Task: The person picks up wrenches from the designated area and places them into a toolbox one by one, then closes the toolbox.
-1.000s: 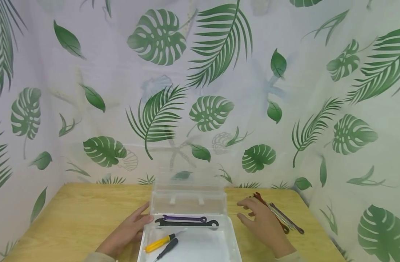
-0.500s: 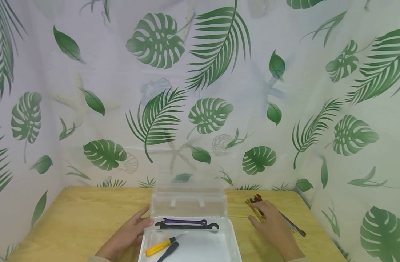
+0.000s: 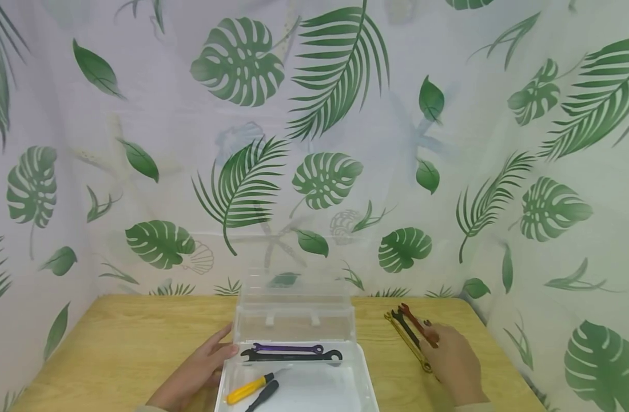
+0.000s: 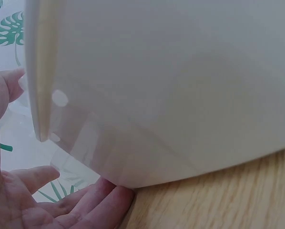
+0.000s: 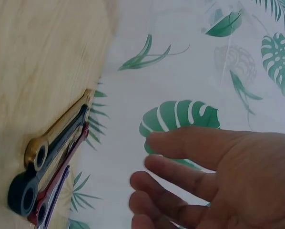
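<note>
Nearest the wearer, inside an open white plastic box (image 3: 367, 375), lie a yellow-handled tool (image 3: 245, 391) w/ a black collar and a slim black-handled tool (image 3: 263, 396), prob. a screwdriver. Left hand (image 3: 198, 369) is at the box's left side, fingers loosely spread; L wrist view shows fingertips touching the bottom edge, nothing gripped. Across the box's far end lie a long black metal wrench (image 3: 294, 356) and, just beyond it, a shorter purple metal wrench (image 3: 289, 348).

On the table to the right, right hand (image 3: 450, 355) is over a loose group of wrenches, fingers relaxed and slightly apart, nothing visible in them; can't tell from the angle if any tip touches metal. From the hand's near side outward: a gold metal wrench (image 3: 407, 343), a black metal wrench (image 3: 403, 321) and a red metal wrench (image 3: 414, 321), plus a purple one (image 5: 56, 198) in R wrist view. All look stiff, hard to damage, smallish but dense, maybe slick; best hold is mid-shank, thumb vs. fingers, clear of ring and forked ends.

Farther back: the box's clear plastic lid (image 3: 299, 331), raised, pale wood-grain table (image 3: 155, 332), then leaf-print cloth (image 3: 325, 114).
</note>
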Motion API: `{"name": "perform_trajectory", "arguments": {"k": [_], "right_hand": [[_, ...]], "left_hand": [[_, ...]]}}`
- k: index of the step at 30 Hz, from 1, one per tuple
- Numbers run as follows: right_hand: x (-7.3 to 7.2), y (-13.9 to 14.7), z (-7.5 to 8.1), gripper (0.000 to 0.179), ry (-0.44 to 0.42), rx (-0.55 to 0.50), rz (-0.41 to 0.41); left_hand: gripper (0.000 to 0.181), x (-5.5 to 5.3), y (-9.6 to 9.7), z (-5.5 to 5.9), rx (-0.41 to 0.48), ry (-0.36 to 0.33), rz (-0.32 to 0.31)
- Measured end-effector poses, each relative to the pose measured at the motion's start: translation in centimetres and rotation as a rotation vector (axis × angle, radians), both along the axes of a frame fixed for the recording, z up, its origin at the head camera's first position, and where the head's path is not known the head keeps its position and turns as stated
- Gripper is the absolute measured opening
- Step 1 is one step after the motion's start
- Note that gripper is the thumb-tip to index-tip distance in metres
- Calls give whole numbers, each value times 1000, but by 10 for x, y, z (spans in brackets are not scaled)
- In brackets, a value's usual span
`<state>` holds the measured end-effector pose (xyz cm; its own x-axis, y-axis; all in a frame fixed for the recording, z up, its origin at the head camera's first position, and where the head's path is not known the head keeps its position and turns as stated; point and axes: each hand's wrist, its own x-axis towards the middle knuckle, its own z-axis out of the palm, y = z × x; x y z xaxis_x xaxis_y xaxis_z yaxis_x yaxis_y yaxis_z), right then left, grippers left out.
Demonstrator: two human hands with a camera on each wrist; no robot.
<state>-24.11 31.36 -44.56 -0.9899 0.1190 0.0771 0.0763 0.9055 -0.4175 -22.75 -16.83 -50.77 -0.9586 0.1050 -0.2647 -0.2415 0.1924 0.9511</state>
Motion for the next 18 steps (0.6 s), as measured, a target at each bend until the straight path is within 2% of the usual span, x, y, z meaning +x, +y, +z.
{"name": "perform_trajectory", "arguments": {"k": [4, 8, 12, 18], "right_hand": [[0, 8, -5, 26, -122, 35, 5], [-2, 12, -19, 22, -222, 39, 44], [-5, 15, -31, 21, -242, 59, 70], [-4, 16, -35, 21, -231, 97, 90]], "left_hand": [[88, 1, -1, 1, 10, 10, -8], [90, 1, -2, 3, -4, -2, -3], [89, 1, -2, 3, 3, -3, -14], [86, 2, -2, 3, 23, 7, -48]]}}
